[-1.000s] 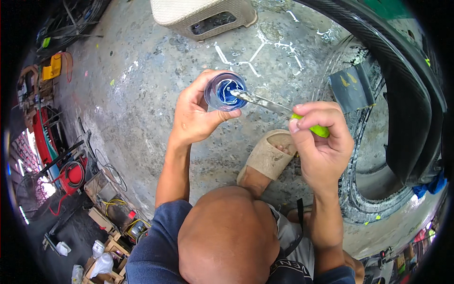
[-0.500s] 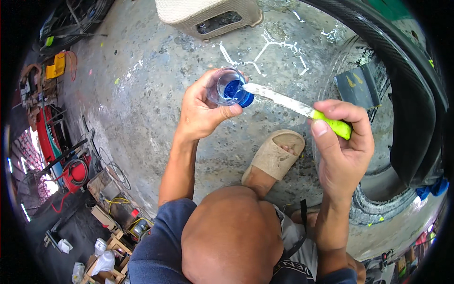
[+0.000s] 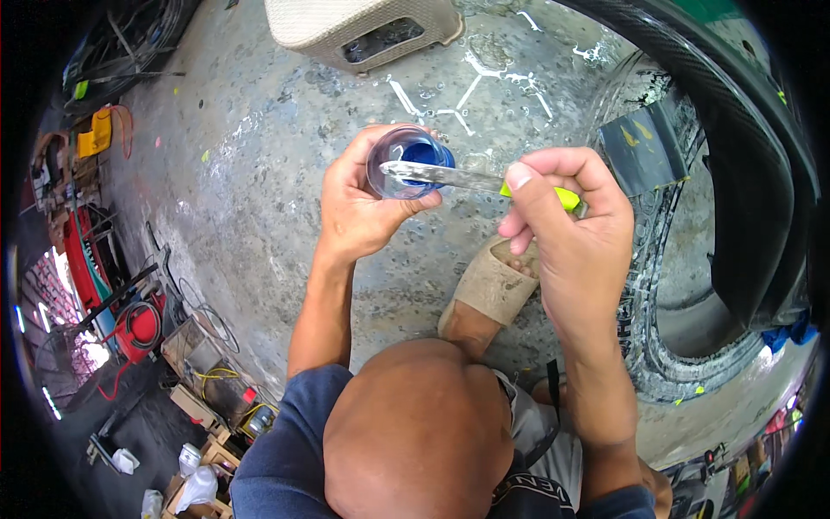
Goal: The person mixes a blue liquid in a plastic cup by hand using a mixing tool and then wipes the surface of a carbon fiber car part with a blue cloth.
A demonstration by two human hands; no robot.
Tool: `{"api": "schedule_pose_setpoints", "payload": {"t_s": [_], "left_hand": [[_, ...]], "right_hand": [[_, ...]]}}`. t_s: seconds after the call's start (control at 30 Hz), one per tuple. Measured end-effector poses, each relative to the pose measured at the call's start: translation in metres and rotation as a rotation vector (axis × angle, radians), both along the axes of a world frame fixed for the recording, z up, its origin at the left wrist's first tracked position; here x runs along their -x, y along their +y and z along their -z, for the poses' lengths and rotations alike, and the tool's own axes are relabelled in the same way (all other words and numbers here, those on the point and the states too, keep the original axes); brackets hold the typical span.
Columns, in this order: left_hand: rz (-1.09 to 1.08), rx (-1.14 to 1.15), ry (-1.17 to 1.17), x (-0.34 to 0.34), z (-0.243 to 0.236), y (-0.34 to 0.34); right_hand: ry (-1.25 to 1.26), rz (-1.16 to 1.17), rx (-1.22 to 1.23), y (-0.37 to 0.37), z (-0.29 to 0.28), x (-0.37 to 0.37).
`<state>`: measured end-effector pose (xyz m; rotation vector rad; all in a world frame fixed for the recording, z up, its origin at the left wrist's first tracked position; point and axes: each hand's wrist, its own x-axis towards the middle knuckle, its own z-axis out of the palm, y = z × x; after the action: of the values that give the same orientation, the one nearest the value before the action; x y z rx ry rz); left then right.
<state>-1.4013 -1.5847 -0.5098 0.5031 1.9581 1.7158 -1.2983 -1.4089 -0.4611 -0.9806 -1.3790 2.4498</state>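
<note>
My left hand [image 3: 356, 212] is wrapped round a small clear cup [image 3: 384, 149] with blue showing at its bottom. The cup is tilted, its open mouth turned toward me. Between the thumb and fingers of my right hand [image 3: 575, 229] is a flat, narrow blade [image 3: 462, 178] with a bright yellow-green handle. Whitish smears coat the blade. Its tip lies across the cup's mouth; I cannot tell whether it touches the rim. Part of the handle is hidden by my fingers.
A beige woven-pattern stool [image 3: 372, 30] stands ahead. To the right, a black curved panel [image 3: 756, 199] rises over a tyre [image 3: 692, 376] and a dark grey sheet [image 3: 641, 149]. A sandalled foot [image 3: 493, 294] is below my hands. Tools and boxes crowd the left.
My right hand has moved left, carrying the blade's tip from the cup's right side across its mouth. The cup has turned more toward me. The view has shifted slightly.
</note>
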Motion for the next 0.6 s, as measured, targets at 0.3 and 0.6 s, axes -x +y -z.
{"api": "schedule_pose_setpoints", "payload": {"t_s": [0.3,0.6], "left_hand": [[-0.002,-0.019,0.054,0.006,0.009,-0.013],[-0.143,-0.272,-0.237,0.009,-0.003,-0.019]], "right_hand": [[-0.147,0.108,-0.089,0.008,-0.003,-0.013],[-0.132,0.23,-0.186,0.011,-0.016,-0.04]]}}
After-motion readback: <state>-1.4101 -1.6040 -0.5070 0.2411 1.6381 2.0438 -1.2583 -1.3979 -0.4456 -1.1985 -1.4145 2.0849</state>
